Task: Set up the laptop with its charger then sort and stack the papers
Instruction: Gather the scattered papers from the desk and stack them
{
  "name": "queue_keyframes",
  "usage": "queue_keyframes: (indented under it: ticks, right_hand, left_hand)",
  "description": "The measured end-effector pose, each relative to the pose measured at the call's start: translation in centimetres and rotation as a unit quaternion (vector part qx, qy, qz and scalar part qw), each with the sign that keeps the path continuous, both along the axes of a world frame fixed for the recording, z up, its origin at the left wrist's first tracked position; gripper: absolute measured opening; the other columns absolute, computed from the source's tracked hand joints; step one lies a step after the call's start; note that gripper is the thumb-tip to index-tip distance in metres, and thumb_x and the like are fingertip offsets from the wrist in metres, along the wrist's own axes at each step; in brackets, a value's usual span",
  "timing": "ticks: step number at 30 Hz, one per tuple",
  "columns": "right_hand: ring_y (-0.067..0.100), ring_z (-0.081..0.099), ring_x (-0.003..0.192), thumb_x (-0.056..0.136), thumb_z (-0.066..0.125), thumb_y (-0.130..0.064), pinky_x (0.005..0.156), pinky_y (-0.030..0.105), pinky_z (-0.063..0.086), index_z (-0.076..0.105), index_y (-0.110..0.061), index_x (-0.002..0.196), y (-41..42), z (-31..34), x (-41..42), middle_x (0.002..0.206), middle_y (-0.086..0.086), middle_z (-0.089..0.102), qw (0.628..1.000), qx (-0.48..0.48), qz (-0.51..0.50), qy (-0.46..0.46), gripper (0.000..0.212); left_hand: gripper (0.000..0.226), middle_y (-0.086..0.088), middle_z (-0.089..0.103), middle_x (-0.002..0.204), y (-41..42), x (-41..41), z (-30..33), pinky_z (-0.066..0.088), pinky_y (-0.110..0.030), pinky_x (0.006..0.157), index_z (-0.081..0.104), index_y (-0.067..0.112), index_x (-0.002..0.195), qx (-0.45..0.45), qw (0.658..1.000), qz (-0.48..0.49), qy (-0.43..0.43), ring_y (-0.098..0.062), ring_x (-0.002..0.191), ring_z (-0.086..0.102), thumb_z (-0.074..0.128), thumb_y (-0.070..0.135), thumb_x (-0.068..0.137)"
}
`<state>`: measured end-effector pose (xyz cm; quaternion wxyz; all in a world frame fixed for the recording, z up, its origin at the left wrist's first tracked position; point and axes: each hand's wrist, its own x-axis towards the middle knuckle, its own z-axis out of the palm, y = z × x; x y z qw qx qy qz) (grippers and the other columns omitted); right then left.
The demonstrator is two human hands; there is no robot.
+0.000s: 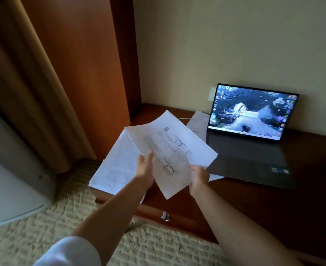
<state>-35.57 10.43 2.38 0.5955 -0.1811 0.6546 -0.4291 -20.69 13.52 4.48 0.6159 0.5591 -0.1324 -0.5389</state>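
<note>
The sheets of paper (pixel 170 148) are up in the air over the left end of the desk (pixel 273 198). Both hands hold them. The top sheet has a drawing with boxes and two dark rings on it.

The left hand (pixel 146 169) is at the 9 o'clock side of the sheets. Its thumb lies on top of the paper and its fingers are hidden under it, so it pinches the edge. The right hand (pixel 199 177) is at the 5 o'clock side. Its fingers are curled round the lower edge of the sheets.

Under the held sheets, toward 8 o'clock, a pile of papers (pixel 116 166) lies flat on the desk. Its corner hangs past the desk edge. More paper (pixel 198 121) lies at 1 o'clock, just beside the laptop.

The laptop (pixel 254 139) sits at 3 o'clock from the sheets. It is open and its screen is on. A white cable (pixel 185 118) runs across the desk behind the papers toward the laptop. A white wall plate (pixel 211 94) is behind the screen's left corner.

At 6 o'clock, a metal handle (pixel 165 215) sticks out of the desk front.
</note>
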Motion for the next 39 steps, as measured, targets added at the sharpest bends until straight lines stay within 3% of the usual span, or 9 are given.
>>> queue_keyframes:
  ticks: [2,4,7,11,15,20,25,36,39]
  right_hand:
    - [0.034,0.059,0.104,0.084,0.061,-0.003,0.089,0.042,0.051,0.058,-0.004,0.098,0.2,-0.1,1.6,0.111,0.017,0.06,1.0,-0.012,0.008,0.023,0.015]
    - [0.033,0.056,0.111,0.082,0.064,-0.006,0.093,0.041,0.048,0.055,-0.006,0.115,-0.2,-0.3,2.1,0.121,0.012,0.057,0.999,-0.027,-0.011,0.043,0.034]
    - [0.025,0.061,0.101,0.083,0.062,-0.004,0.082,0.034,0.053,0.05,-0.012,0.133,-1.7,-0.5,2.2,0.118,0.006,0.059,0.99,-0.045,0.025,0.13,0.052]
    - [0.021,0.064,0.079,0.088,0.056,-0.003,0.055,0.021,0.048,0.042,-0.01,0.138,-3.4,-1.6,4.1,0.115,0.015,0.063,0.963,-0.004,0.235,0.13,0.052]
    - [0.023,0.059,0.103,0.084,0.059,-0.022,0.083,0.032,0.051,0.05,-0.012,0.126,-3.9,-3.3,7.1,0.123,0.008,0.06,0.891,0.01,0.364,0.271,0.044]
    - [0.027,0.043,0.131,0.091,0.054,-0.022,0.101,0.036,0.04,0.035,-0.012,0.145,-4.1,-5.2,9.5,0.145,0.009,0.041,0.902,0.021,0.351,0.249,0.058]
    - [0.018,0.059,0.076,0.084,0.045,-0.009,0.057,0.025,0.044,0.065,-0.01,0.098,-4.5,-5.2,11.9,0.094,0.007,0.065,0.908,-0.001,0.336,0.251,0.024]
    - [0.014,0.051,0.064,0.082,0.044,-0.002,0.045,0.019,0.033,0.06,-0.008,0.091,-3.6,-5.2,13.6,0.083,0.005,0.057,0.905,0.009,0.284,0.318,0.019]
    - [0.018,0.051,0.079,0.086,0.045,-0.004,0.047,0.019,0.033,0.056,-0.014,0.101,-3.1,-4.9,13.6,0.097,0.007,0.055,0.902,0.009,0.273,0.334,0.022]
  left_hand:
    - [0.036,-0.012,0.06,0.108,-0.3,2.4,-0.8,0.053,-0.045,0.078,0.047,0.01,0.116,0.046,0.995,-0.021,-0.091,-0.03,0.096,0.059,0.043,-0.011,0.087]
    - [0.043,-0.007,0.059,0.1,-0.6,5.3,-1.5,0.054,-0.044,0.078,0.049,0.014,0.114,0.097,0.98,-0.039,-0.17,-0.028,0.096,0.057,0.034,-0.013,0.083]
    - [0.042,-0.009,0.061,0.104,-1.4,9.5,-2.7,0.054,-0.046,0.084,0.053,0.013,0.113,0.137,0.955,-0.085,-0.25,-0.03,0.099,0.058,0.034,-0.005,0.08]
    - [0.032,-0.012,0.056,0.095,-1.7,11.9,-2.8,0.051,-0.037,0.068,0.052,0.007,0.109,0.162,0.936,-0.125,-0.288,-0.031,0.093,0.053,0.041,-0.011,0.084]
    - [0.038,-0.014,0.057,0.104,-2.4,14.1,-3.8,0.053,-0.042,0.081,0.054,0.006,0.117,0.209,0.912,-0.126,-0.33,-0.032,0.097,0.054,0.044,-0.006,0.082]
    - [0.043,-0.012,0.059,0.103,-3.4,16.7,-5.0,0.053,-0.034,0.07,0.054,0.004,0.122,0.25,0.883,-0.094,-0.386,-0.027,0.09,0.058,0.04,-0.006,0.082]
    - [0.057,-0.003,0.055,0.103,-4.1,18.2,-5.8,0.055,-0.028,0.066,0.048,0.012,0.129,0.209,0.859,-0.139,-0.445,-0.022,0.096,0.055,0.041,-0.017,0.081]
    - [0.069,-0.009,0.048,0.128,-5.8,20.7,-8.1,0.048,-0.048,0.096,0.032,0.02,0.14,0.2,0.731,-0.275,-0.591,-0.028,0.118,0.045,0.058,0.0,0.08]
    - [0.087,-0.012,0.035,0.142,-5.6,20.5,-8.2,0.039,-0.048,0.106,0.014,0.016,0.15,0.206,0.734,-0.282,-0.582,-0.031,0.131,0.033,0.066,0.01,0.081]
